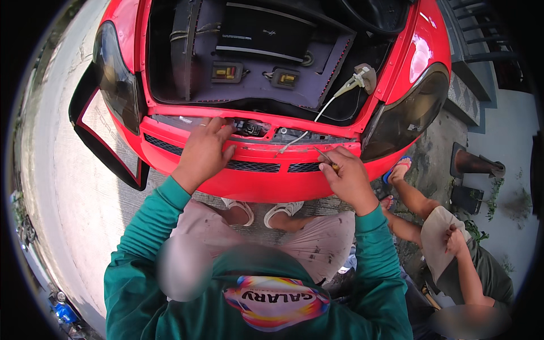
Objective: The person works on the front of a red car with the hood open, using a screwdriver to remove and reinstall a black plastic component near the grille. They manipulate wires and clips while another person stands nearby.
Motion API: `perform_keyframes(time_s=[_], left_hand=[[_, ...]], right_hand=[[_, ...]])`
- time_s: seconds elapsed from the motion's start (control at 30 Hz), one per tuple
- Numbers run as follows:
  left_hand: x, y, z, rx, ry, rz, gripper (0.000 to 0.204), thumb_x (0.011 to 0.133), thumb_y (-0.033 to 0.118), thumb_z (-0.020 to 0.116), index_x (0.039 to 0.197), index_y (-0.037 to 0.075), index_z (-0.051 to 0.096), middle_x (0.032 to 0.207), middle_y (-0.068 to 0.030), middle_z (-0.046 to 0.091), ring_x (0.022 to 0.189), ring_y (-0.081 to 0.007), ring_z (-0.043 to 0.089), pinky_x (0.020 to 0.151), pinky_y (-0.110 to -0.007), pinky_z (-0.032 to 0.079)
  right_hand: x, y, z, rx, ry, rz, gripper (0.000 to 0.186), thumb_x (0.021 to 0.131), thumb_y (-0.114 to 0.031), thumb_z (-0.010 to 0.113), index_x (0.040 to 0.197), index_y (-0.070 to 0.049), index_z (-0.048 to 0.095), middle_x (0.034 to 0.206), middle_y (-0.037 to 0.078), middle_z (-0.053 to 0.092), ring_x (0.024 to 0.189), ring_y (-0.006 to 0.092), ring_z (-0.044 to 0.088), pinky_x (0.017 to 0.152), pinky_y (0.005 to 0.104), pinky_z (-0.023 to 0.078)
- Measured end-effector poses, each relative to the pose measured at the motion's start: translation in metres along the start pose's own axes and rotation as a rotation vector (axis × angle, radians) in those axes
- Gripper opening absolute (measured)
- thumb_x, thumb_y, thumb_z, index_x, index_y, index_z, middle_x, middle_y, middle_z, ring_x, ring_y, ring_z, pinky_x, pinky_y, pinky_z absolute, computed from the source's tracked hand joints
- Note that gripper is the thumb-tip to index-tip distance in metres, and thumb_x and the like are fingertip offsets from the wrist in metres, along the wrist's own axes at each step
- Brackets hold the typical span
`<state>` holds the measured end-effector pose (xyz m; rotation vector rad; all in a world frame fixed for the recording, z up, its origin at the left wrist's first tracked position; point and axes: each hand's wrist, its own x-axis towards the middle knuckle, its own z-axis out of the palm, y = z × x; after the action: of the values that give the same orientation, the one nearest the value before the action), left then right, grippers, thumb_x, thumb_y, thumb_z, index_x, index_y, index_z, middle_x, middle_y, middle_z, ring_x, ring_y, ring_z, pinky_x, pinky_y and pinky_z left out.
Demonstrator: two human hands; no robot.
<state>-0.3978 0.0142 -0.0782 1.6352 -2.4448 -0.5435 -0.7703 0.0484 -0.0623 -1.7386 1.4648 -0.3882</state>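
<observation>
My left hand (205, 148) rests with spread fingers on the grey front sill of a red car (255, 187), just left of a black latch mechanism (249, 127). My right hand (345, 175) grips a small screwdriver (333, 165) with a yellowish handle near the right side of the front edge, above a mesh grille. A white cable (326, 108) runs from a cream plastic fitting (357, 78) in the open compartment down over the sill. Inside sit a black amplifier (263, 31) and two fuse holders (226, 71) on a purple board.
A person (476, 272) in shorts and flip-flops sits at my lower right. A black-framed panel (85, 130) stands at the car's left. A dark rusty object (476, 161) and railed steps (470, 102) are on the right; pale pavement lies left.
</observation>
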Motion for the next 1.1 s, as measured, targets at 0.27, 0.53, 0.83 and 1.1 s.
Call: perform_keyframes(time_s=[0.27,0.53,0.83,1.1], left_hand=[[0.01,-0.039,0.066,0.023,0.051,-0.13,0.038,0.089,0.009,0.081,0.124,0.0,0.073,0.119,-0.0179,0.067,0.113,-0.0423,0.066,0.1,-0.051,0.056],[0.016,-0.052,0.079,0.027,0.037,0.025,0.017,0.09,-0.001,0.074,0.107,-0.004,0.073,0.108,-0.0188,0.063,0.104,-0.0416,0.067,0.091,-0.05,0.056],[0.008,-0.032,0.063,-0.146,0.139,-0.075,0.007,0.094,-0.005,0.072,0.101,-0.004,0.069,0.104,-0.0195,0.062,0.092,-0.0422,0.066,0.081,-0.047,0.056],[-0.026,0.006,0.093,-0.337,0.46,-0.22,0.009,0.093,-0.006,0.075,0.101,-0.003,0.071,0.098,-0.0161,0.064,0.086,-0.0324,0.07,0.075,-0.039,0.057]], right_hand=[[0.072,0.04,0.059,-0.214,-0.015,-0.23,0.03,0.089,-0.011,0.082,0.119,-0.006,0.077,0.109,0.011,0.067,0.091,0.0339,0.073,0.08,0.0474,0.059],[0.092,0.052,0.071,-0.247,-0.022,-0.249,0.022,0.085,-0.009,0.085,0.106,-0.003,0.078,0.101,0.011,0.064,0.088,0.0318,0.069,0.077,0.0431,0.055],[0.093,0.06,0.071,-0.186,0.008,-0.306,0.029,0.085,-0.013,0.086,0.112,-0.005,0.078,0.1,0.013,0.062,0.086,0.0363,0.069,0.076,0.0469,0.055],[0.096,0.047,0.078,-0.117,-0.005,-0.38,0.04,0.086,-0.008,0.082,0.125,-0.004,0.073,0.106,0.016,0.063,0.09,0.0385,0.071,0.078,0.0483,0.057]])
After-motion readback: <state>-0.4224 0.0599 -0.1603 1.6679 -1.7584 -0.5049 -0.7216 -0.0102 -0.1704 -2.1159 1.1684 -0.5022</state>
